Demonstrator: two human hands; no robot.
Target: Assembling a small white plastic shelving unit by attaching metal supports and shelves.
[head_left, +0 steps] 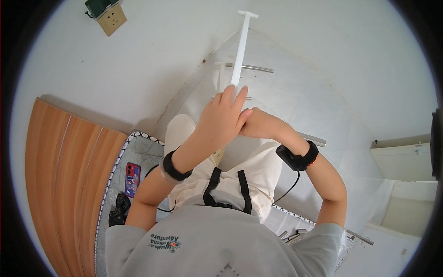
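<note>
A long white bar (pixel 241 53) with a short crosspiece at its far end points away from me. My left hand (pixel 221 115) lies over its near end, fingers pointing along it and gripping it. Close against that hand, my right hand (pixel 262 124) is curled into a fist, and whatever it holds is hidden. Beyond the hands, a second white piece (pixel 220 76) stands low near the wall, with a metal tube (pixel 256 69) beside it. Another metal tube (pixel 314 139) shows behind my right wrist.
Wooden panels (pixel 69 184) lean on the left. A phone (pixel 133 180) and a black plastic bag (pixel 120 208) lie on a quilted mat (pixel 143 152). Several short metal tubes (pixel 293 236) are at lower right. White cabinets (pixel 401 159) stand right; a wall socket (pixel 111 20) is upper left.
</note>
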